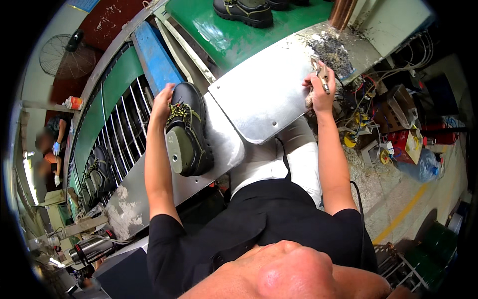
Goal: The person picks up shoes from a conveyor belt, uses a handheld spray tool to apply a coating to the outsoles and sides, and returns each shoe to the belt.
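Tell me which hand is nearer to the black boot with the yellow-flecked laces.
Left. The left hand grips the toe end of the black boot on the metal table. The right hand is well off to the boot's right, holding a small tool.

Left hand [162,102]: fingers wrap behind the black safety boot [188,130]; fingertips hidden by its upper. Boot's far side and sole not visible. Right hand [318,92]: closed around a small metal hand tool [323,78]; handle concealed in the fist, tip too small to identify. Second boot [245,11] on the green conveyor [239,37]: top cut by frame edge. Co-worker [52,144] at left: blurred.
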Motion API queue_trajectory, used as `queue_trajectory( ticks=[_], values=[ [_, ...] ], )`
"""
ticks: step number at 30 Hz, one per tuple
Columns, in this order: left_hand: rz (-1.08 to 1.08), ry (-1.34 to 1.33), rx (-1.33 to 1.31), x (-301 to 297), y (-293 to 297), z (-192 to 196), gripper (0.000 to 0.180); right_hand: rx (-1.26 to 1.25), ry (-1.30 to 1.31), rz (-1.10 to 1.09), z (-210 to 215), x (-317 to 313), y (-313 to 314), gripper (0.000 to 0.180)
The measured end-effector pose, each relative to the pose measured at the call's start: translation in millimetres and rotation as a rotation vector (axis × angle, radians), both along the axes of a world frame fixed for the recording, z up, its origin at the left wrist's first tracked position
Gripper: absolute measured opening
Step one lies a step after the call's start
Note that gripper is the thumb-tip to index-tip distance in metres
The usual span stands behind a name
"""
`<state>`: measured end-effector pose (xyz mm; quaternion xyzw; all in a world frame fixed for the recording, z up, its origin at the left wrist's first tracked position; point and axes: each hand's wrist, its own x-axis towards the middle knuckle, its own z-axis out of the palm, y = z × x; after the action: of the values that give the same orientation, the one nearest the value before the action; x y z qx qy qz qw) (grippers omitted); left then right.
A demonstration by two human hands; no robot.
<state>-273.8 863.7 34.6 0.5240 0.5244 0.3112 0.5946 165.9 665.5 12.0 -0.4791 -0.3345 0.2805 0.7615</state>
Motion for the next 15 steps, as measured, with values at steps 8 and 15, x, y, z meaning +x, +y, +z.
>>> queue_trajectory(
  ticks=[8, 15],
  values=[
    [-0.220, 0.094, 0.668, 53.1, -82.4, 133.0, 0.065, -0.016, -0.064, -0.044, -12.6, 11.1, -6.1, 0.045],
    [-0.069, -0.036, 1.153, 51.4, -134.7, 148.6, 0.073, -0.059, 0.292, -0.380, 4.6, 2.7, 1.5, 0.041]
  ],
)
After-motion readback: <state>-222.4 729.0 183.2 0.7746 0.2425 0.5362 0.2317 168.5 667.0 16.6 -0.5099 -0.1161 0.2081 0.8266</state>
